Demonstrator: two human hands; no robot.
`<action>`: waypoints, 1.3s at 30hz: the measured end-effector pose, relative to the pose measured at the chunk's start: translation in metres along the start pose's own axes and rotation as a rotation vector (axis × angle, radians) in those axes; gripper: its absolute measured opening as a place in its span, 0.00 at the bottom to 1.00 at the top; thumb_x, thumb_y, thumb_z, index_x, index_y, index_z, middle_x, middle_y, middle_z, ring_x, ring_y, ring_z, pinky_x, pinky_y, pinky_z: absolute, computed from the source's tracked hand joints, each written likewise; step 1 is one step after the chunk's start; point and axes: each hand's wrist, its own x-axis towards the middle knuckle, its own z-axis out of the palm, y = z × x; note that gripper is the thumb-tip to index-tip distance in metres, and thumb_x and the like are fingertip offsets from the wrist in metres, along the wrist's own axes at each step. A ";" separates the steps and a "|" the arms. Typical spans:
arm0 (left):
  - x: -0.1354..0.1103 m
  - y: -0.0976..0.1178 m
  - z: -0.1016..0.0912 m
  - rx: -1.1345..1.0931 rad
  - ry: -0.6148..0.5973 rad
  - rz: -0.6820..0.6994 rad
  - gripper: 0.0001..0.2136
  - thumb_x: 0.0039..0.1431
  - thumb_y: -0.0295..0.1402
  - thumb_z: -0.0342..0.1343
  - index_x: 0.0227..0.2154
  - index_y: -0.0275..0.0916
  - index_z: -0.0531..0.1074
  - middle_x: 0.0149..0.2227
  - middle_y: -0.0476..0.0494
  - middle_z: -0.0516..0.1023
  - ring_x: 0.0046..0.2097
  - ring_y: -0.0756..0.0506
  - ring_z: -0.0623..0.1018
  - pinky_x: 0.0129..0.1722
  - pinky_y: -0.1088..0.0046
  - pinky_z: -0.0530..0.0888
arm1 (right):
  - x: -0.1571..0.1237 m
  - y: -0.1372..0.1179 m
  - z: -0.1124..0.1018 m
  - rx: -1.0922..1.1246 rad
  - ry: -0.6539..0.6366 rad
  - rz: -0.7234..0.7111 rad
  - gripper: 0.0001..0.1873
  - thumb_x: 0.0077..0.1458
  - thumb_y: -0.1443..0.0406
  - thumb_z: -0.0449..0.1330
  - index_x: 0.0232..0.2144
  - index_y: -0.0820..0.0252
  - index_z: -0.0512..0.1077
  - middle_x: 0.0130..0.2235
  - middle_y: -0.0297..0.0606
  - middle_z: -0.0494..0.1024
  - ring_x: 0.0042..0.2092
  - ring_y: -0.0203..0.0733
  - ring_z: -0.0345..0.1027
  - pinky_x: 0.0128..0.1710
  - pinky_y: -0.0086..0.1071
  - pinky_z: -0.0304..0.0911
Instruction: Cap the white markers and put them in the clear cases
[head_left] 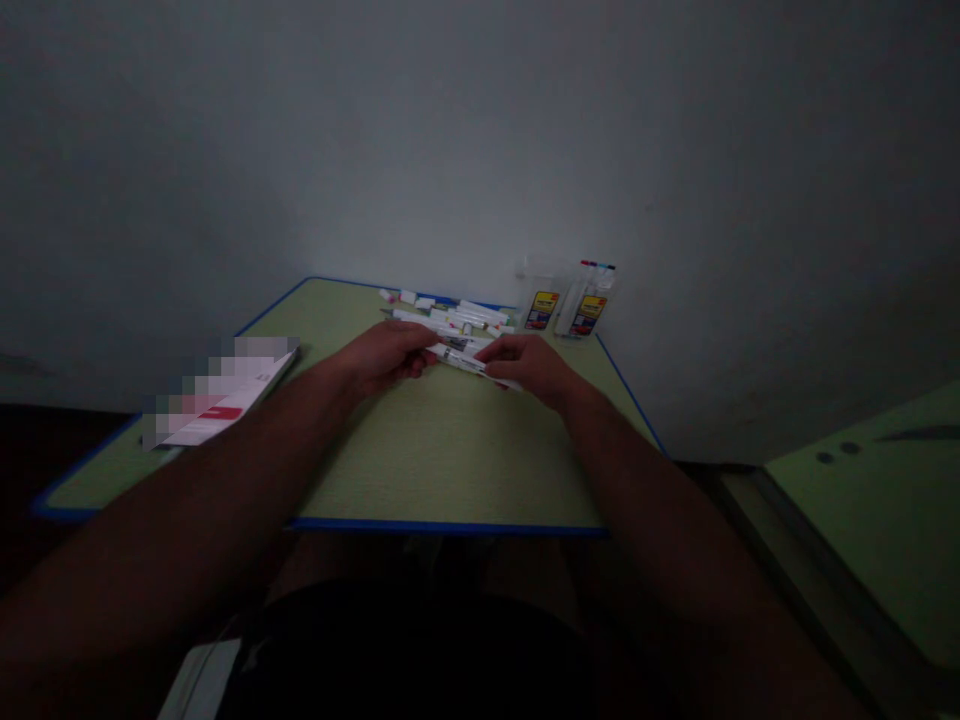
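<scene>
One view on the go, and it's mine, up on my head, facing forward and tipped down! It looks over my bare left forearm (255, 490) and bare right forearm (637, 490), running in from the lower corners, and there, near mid-frame, sit my left fingers (417, 337) and right fingers (501, 347), well out from the lens. Closest of all, bottom centre, my dark-clothed lap (412, 650)! Beyond it, the pale green, blue-edged rectangular counter (450, 450), seen from above its near side. Up top, the plain grey wall (450, 130) fills everything. Wide, too: a flat pale green panel (885, 520) squeezes in far right!
</scene>
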 end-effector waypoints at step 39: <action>0.003 -0.007 0.001 0.108 0.173 0.281 0.08 0.42 0.25 0.69 0.28 0.37 0.79 0.24 0.48 0.77 0.25 0.50 0.72 0.27 0.72 0.70 | 0.010 0.014 -0.003 0.051 0.231 -0.150 0.19 0.39 0.64 0.74 0.37 0.60 0.79 0.38 0.38 0.83 0.37 0.39 0.76 0.41 0.37 0.73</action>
